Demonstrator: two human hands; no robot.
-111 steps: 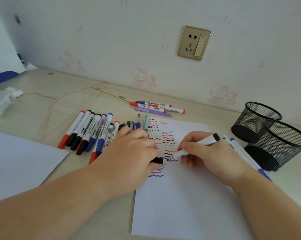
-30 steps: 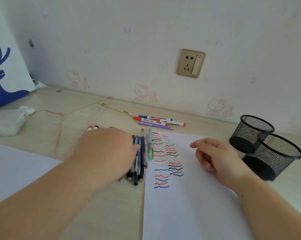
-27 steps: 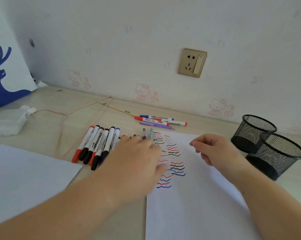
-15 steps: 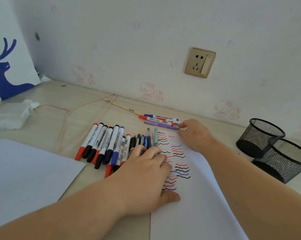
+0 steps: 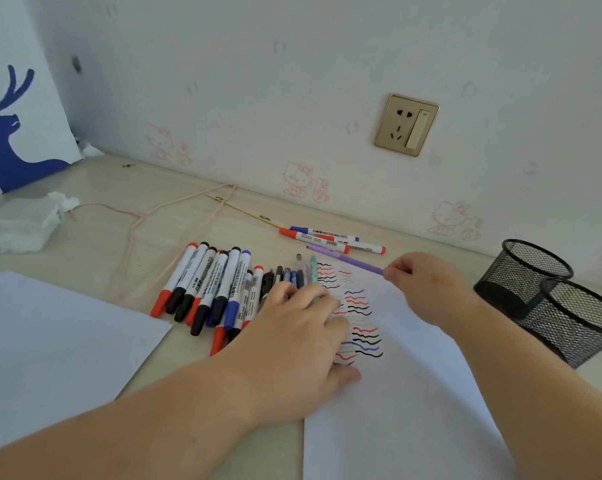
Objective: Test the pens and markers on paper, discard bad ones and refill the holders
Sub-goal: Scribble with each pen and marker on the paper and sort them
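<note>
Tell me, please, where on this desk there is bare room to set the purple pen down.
Bare paper lies below the squiggles on the test sheet, beside the holders. The left sheet is bare too. The marker row by the left hand is crowded; the right hand holds the purple pen.

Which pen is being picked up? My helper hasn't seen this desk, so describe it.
Find the wall socket; on the desk below it lie two whiteboard markers. Just in front, the right hand pinches the purple pen, the only slim all-purple one.
</note>
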